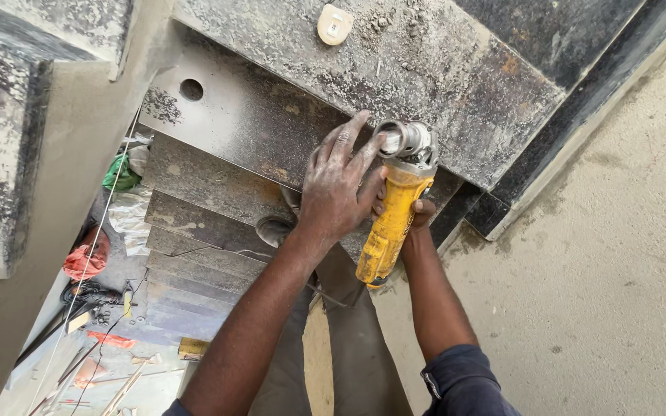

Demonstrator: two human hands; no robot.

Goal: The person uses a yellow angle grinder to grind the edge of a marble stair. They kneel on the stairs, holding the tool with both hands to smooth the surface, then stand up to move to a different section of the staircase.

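Note:
A yellow angle grinder [391, 223] with a grey metal head [408, 142] is held over the edge of a dusty dark stone step [441, 85]. My left hand [338, 189] lies over the grinder's front, fingers spread toward the head. My right hand [419, 209] wraps the yellow body from behind and is mostly hidden by it. My legs and shoes [275, 229] show below the hands on a lower step.
Dark stone stair treads [202, 223] descend below me, one with a round hole [191, 89]. A small cream tag-like object [334, 24] lies on the top slab. Rags, cables and tools [90, 296] litter the floor far below. A plastered wall [603, 254] is to the right.

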